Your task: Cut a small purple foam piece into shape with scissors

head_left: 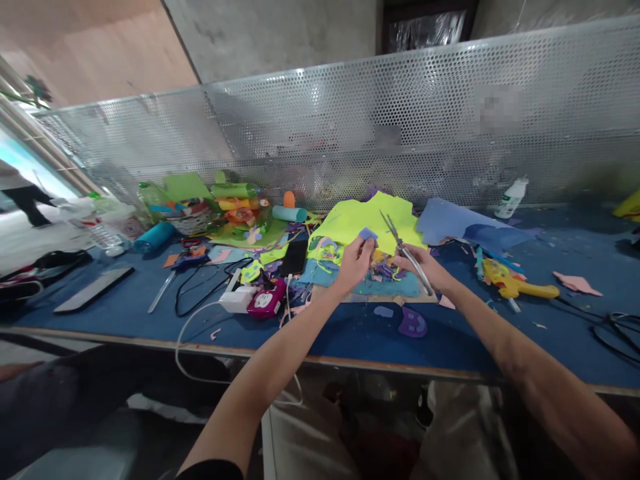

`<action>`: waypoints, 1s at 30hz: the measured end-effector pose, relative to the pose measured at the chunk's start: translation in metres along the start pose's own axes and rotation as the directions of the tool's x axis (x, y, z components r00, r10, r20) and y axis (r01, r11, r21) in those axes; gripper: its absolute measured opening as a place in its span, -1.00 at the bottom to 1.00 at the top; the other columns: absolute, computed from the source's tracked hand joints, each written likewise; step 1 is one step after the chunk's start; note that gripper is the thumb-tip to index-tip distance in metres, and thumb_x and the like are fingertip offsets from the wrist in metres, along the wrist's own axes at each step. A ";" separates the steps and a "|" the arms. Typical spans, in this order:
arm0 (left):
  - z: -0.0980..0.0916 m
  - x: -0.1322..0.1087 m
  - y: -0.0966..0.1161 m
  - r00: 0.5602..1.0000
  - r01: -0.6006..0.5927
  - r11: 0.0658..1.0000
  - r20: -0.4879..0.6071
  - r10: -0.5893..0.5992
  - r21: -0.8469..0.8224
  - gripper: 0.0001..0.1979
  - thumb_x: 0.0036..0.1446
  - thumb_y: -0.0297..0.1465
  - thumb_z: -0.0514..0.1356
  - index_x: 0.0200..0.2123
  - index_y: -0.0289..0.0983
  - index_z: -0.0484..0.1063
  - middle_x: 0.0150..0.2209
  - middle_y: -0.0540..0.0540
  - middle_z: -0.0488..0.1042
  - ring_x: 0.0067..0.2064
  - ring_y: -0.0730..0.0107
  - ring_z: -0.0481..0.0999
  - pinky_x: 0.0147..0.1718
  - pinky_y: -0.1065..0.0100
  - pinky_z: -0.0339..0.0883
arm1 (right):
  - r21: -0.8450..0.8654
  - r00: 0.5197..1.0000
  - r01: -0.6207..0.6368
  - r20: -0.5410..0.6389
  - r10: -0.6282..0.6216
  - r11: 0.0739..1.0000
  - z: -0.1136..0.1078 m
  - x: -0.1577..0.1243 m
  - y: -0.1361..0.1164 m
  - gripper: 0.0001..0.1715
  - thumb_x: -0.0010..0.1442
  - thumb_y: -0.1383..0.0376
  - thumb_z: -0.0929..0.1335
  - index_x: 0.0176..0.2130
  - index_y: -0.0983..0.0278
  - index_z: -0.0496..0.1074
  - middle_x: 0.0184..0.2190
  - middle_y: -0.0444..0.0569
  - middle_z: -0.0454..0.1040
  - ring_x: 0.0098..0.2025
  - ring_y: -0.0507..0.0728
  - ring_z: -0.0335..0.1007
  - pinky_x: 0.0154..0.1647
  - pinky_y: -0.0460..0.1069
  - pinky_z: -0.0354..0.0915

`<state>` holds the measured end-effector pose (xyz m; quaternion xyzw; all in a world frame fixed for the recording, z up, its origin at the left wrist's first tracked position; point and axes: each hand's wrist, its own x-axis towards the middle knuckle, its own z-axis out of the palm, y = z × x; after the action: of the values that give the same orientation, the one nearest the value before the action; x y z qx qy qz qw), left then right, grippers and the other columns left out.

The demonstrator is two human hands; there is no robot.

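Observation:
My left hand pinches a small blue-violet piece of craft foam between thumb and fingers. To its right, my right hand is closed around the handles of metal scissors; the blades point up and to the left, slightly parted, apart from the foam piece. Behind both hands lies a large yellow-green foam sheet. Beneath them are a light-blue sheet and many cut scraps. On the table's near side rest a purple foam cutout and a small blue scrap.
A yellow glue gun and a blue foam sheet lie on the right, with a white bottle behind. Left are a black phone, a magenta power adapter with a white cable, and a silver slab. A perforated metal panel stands behind.

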<state>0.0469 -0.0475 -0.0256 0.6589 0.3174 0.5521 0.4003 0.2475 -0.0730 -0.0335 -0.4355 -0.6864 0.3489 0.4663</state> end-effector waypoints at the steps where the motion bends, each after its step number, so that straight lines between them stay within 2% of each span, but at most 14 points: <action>1: -0.001 0.001 0.000 0.999 -0.012 1.000 -0.031 0.012 -0.012 -0.51 0.26 0.10 0.16 -0.35 -0.24 0.41 -0.59 0.07 0.26 -0.57 0.51 0.22 -0.56 0.39 0.12 | -0.026 0.999 -0.007 0.041 0.008 1.000 0.000 -0.001 -0.001 -0.61 0.07 -0.01 0.46 -0.37 0.22 0.35 -0.49 -0.22 0.31 -0.44 0.04 0.25 -0.38 -0.04 0.24; 5: -0.005 0.001 0.006 0.995 -0.073 0.996 -0.069 0.076 0.052 -0.53 0.28 0.05 0.15 -0.39 -0.26 0.41 -0.58 0.05 0.26 -0.55 0.51 0.22 -0.54 0.40 0.11 | -0.109 0.990 0.011 0.139 0.004 0.994 0.007 -0.006 -0.006 -0.60 0.12 -0.05 0.42 -0.37 0.22 0.35 -0.48 -0.20 0.30 -0.44 0.04 0.21 -0.40 -0.05 0.17; 9: -0.005 -0.002 0.013 0.994 -0.089 0.990 -0.049 0.095 0.110 -0.54 0.27 -0.01 0.17 -0.49 -0.26 0.37 -0.59 0.04 0.28 -0.53 0.51 0.23 -0.52 0.39 0.09 | -0.104 0.982 0.001 0.189 0.019 0.995 0.015 -0.011 -0.010 -0.55 0.20 -0.11 0.33 -0.41 0.20 0.34 -0.55 -0.19 0.30 -0.51 0.06 0.24 -0.45 -0.03 0.16; 17: -0.002 -0.005 0.016 0.995 -0.097 0.981 0.009 0.097 0.167 -0.51 0.29 0.00 0.13 -0.52 -0.26 0.33 -0.61 0.02 0.30 -0.55 0.49 0.24 -0.53 0.38 0.09 | -0.068 0.985 0.027 0.170 -0.015 0.997 0.019 -0.015 -0.013 -0.49 0.24 -0.15 0.27 -0.42 0.19 0.37 -0.61 -0.16 0.30 -0.55 0.08 0.26 -0.48 -0.01 0.21; 24: 0.000 -0.005 0.013 0.998 -0.064 0.992 0.017 0.063 0.107 -0.47 0.25 0.07 0.16 -0.49 -0.26 0.36 -0.59 0.03 0.30 -0.54 0.50 0.25 -0.53 0.40 0.10 | -0.096 0.987 0.090 0.144 -0.075 0.991 0.021 -0.014 -0.010 -0.49 0.26 -0.15 0.26 -0.45 0.18 0.29 -0.60 -0.16 0.29 -0.52 0.07 0.22 -0.41 0.00 0.21; 30: 0.001 -0.006 0.013 0.998 -0.054 0.997 0.033 0.052 0.047 -0.49 0.24 0.07 0.18 -0.46 -0.27 0.39 -0.58 0.03 0.31 -0.53 0.50 0.28 -0.51 0.41 0.15 | -0.038 0.985 0.041 0.166 -0.034 0.998 0.022 -0.017 -0.010 -0.45 0.25 -0.22 0.22 -0.42 0.16 0.28 -0.62 -0.20 0.22 -0.59 0.04 0.14 -0.48 0.00 0.19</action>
<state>0.0462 -0.0589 -0.0167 0.6851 0.3066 0.5444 0.3745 0.2271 -0.0937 -0.0376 -0.4016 -0.7380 0.3606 0.4050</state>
